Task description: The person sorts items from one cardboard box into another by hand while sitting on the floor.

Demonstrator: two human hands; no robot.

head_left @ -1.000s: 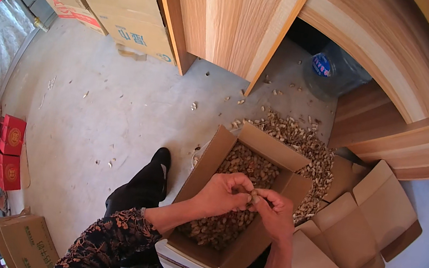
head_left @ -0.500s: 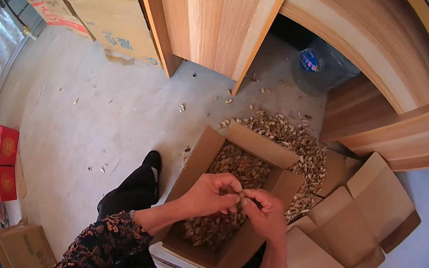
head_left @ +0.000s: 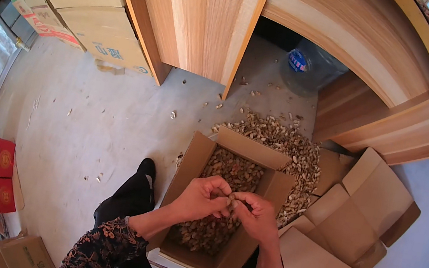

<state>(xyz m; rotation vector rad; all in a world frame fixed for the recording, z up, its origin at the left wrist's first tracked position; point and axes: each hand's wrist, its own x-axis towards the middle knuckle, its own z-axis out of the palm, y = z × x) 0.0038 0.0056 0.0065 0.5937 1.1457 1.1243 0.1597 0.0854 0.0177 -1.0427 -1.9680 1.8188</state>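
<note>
My left hand (head_left: 203, 196) and my right hand (head_left: 258, 216) meet fingertip to fingertip, both closed in a pinch. Between them is a small brownish piece that looks like a peanut (head_left: 231, 197), mostly covered by the fingers. Directly below the hands stands an open cardboard box (head_left: 186, 166) with its flaps folded out. Many peanuts (head_left: 203, 235) fill its bottom, some reddish toward the far end. Behind the box and along its right side, a heap of broken pale shells (head_left: 282, 137) lies on the floor.
Flattened cardboard (head_left: 351, 214) lies right of the box. Wood-grain panels (head_left: 195, 11) rise at the back, with a clear plastic water jug (head_left: 307, 73) in the gap. Stacked cartons (head_left: 101, 30) stand back left, red boxes (head_left: 3, 158) at the left. My black shoe (head_left: 147, 168) is beside the box.
The whole view has shifted slightly, so the box and panels sit a little further left. Both hands stay pinched together over the box, the fingers only slightly changed.
</note>
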